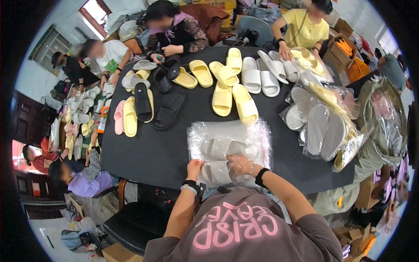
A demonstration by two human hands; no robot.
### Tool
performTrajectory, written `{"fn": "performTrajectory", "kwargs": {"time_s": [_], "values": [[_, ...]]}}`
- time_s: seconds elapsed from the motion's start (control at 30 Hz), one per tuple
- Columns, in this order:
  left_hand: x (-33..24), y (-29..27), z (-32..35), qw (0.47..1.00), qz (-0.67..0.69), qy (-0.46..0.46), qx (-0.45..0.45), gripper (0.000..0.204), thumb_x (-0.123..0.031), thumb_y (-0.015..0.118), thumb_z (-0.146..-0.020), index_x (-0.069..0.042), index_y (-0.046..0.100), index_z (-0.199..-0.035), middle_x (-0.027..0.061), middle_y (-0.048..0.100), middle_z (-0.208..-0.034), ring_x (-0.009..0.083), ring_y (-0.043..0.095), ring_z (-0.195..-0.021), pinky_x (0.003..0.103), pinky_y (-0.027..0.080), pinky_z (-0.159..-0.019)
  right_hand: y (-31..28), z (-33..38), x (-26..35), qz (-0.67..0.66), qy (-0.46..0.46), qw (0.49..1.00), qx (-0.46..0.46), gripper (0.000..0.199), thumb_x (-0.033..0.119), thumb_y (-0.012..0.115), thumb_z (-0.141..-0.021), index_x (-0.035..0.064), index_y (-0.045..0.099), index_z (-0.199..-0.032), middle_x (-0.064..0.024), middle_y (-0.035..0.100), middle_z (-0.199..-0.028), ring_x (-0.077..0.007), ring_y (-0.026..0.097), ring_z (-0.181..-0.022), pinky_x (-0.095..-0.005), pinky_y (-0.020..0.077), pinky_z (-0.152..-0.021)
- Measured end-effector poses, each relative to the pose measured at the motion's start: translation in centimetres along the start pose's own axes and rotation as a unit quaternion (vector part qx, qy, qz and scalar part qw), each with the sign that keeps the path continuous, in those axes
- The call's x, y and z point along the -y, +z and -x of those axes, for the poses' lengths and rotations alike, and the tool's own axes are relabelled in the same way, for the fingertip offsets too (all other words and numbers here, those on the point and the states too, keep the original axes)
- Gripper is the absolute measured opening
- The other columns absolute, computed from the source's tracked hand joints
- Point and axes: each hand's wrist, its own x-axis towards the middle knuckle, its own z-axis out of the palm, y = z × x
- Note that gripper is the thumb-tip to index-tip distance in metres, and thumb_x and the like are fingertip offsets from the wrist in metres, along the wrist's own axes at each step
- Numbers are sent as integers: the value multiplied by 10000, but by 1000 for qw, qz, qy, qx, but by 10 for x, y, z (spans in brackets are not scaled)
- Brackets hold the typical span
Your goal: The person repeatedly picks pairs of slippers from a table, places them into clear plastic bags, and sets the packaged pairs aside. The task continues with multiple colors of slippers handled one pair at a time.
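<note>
A pair of light grey slippers [218, 148] lies at the table's near edge, in or under clear plastic. Beneath and around them is a stack of clear plastic bags [205, 130]. My left hand [194, 169] pinches the bag edge just left of the nearer slipper. Bent fingers of my right hand [240, 165] grip between the two slippers at their right part. Whether that hand is inside the bag or on top of it, I cannot tell.
Beyond the bags stand yellow slides [221, 100], white slides [252, 75] and black slides [170, 110]. Bagged grey slippers [321, 129] pile up at the right, by a large sack [379, 126]. Co-workers sit across the black table [270, 170]; a black chair [137, 225] stands behind-left.
</note>
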Motion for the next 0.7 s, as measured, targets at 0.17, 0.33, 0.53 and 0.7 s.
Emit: {"fn": "performTrajectory", "kwargs": {"time_s": [0.17,0.33,0.53,0.7], "values": [[-21,2,10,992,117,-49,-10,79,-50,571,-874,19,609,-880,78,656,-807,150,626,-683,279,512,-626,21,35,-30,-53,-8,993,-107,174,134,558,-779,45,627,-912,-164,575,-1084,-342,548,-1040,-398,441,-913],[-16,2,11,991,119,-61,-24,81,-69,568,-886,0,609,-877,70,654,-804,145,624,-682,270,512,-621,-10,127,-38,-72,164,980,-82,100,79,560,-779,10,631,-786,-178,594,-1051,-329,551,-1046,-380,461,-895],[-21,6,8,990,127,-58,-30,62,-56,572,-879,0,595,-868,72,655,-779,146,630,-661,267,510,-589,-12,231,-43,-85,354,888,-281,41,11,571,-765,-25,586,-753,-199,588,-972,-400,560,-878,-428,467,-772],[-17,5,9,998,52,-20,-18,60,-13,577,-845,10,607,-891,64,653,-777,126,615,-650,270,509,-591,-106,214,10,-129,385,826,-391,92,-38,561,-788,-56,588,-874,-166,570,-896,-345,577,-802,-345,459,-694]]}}
